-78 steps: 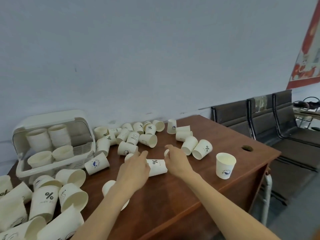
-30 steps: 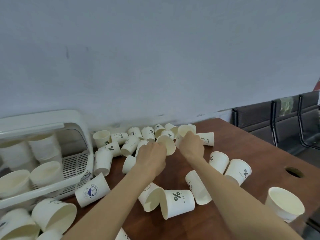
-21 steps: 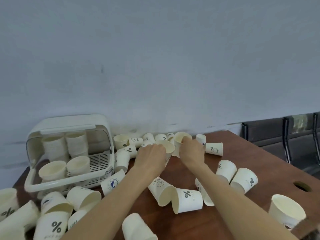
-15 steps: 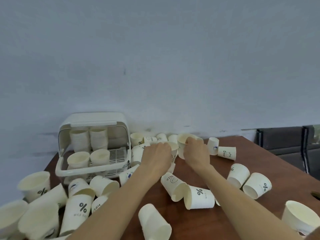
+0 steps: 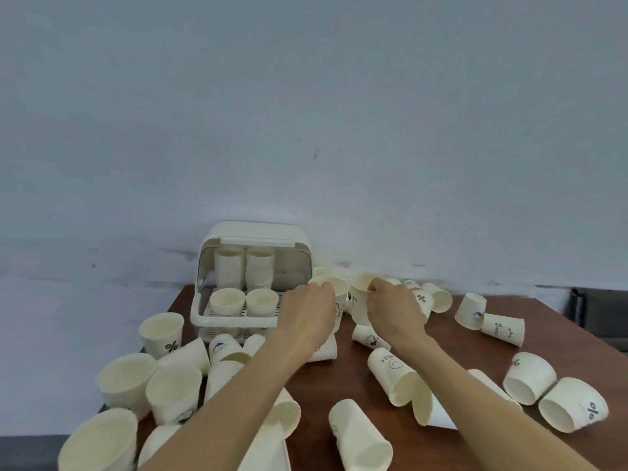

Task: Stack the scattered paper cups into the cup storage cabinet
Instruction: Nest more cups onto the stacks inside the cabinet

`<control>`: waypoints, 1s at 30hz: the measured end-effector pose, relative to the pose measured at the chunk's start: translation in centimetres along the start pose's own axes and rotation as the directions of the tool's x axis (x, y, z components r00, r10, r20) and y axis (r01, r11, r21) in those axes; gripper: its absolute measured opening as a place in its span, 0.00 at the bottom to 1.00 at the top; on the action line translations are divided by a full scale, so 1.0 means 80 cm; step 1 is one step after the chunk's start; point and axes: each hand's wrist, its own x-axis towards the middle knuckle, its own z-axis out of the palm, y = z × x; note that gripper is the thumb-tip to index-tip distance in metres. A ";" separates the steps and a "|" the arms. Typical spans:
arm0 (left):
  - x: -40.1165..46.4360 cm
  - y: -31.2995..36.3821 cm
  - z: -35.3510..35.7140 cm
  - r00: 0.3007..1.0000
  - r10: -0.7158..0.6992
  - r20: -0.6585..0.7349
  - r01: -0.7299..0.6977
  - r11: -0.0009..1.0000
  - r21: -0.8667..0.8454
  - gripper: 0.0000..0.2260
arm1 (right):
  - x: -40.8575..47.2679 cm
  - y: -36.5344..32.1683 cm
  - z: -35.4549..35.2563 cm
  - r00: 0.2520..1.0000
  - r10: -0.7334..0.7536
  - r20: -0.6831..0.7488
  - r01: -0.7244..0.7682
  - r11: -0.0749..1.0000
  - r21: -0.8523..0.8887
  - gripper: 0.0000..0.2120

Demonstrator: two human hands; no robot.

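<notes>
Many white paper cups lie scattered over the brown table (image 5: 452,341). My left hand (image 5: 307,312) grips an upright cup (image 5: 338,289) just right of the cabinet. My right hand (image 5: 394,309) pinches the rim of a second upright cup (image 5: 360,300) beside it. The two held cups almost touch. The white cup storage cabinet (image 5: 258,234) stands open at the back against the wall, with two tall cup stacks (image 5: 244,271) at its rear and two short ones (image 5: 243,300) in front.
Upright cups (image 5: 161,333) crowd the table's left front. Fallen cups (image 5: 390,375) lie between and under my forearms, more at the right (image 5: 574,404). A grey wall rises behind the table. A dark chair (image 5: 601,311) stands at far right.
My view has swung right, so the cabinet now appears near the centre. Both hands have lifted their cups from the pile at the back and carried them closer to the cabinet.
</notes>
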 end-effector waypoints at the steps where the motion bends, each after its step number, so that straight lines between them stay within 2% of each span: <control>1: 0.000 -0.010 -0.001 1.000 -0.015 -0.006 0.015 1.000 0.007 0.05 | 0.001 -0.009 0.002 1.000 -0.011 0.007 0.011 1.000 0.014 0.11; 8: -0.001 -0.080 -0.006 0.993 -0.102 -0.064 0.104 0.994 0.033 0.06 | 0.010 -0.066 0.021 0.994 -0.111 -0.005 0.111 0.991 0.078 0.12; 16: -0.004 -0.147 -0.001 0.978 -0.192 -0.078 0.199 0.976 0.087 0.08 | 0.016 -0.127 0.047 0.977 -0.212 0.034 0.209 0.975 0.074 0.11; 20: -0.005 -0.176 0.007 0.960 -0.274 -0.055 0.279 0.954 0.112 0.08 | 0.021 -0.155 0.064 0.962 -0.274 0.006 0.271 0.956 0.107 0.11; 24: -0.005 -0.203 0.021 0.939 -0.342 -0.026 0.342 0.931 0.128 0.09 | 0.031 -0.174 0.087 0.962 -0.275 0.010 0.271 0.953 0.136 0.11; 30: -0.001 -0.221 0.039 0.930 -0.364 -0.044 0.366 0.924 0.113 0.10 | 0.038 -0.181 0.119 0.972 -0.232 0.028 0.226 0.964 0.139 0.10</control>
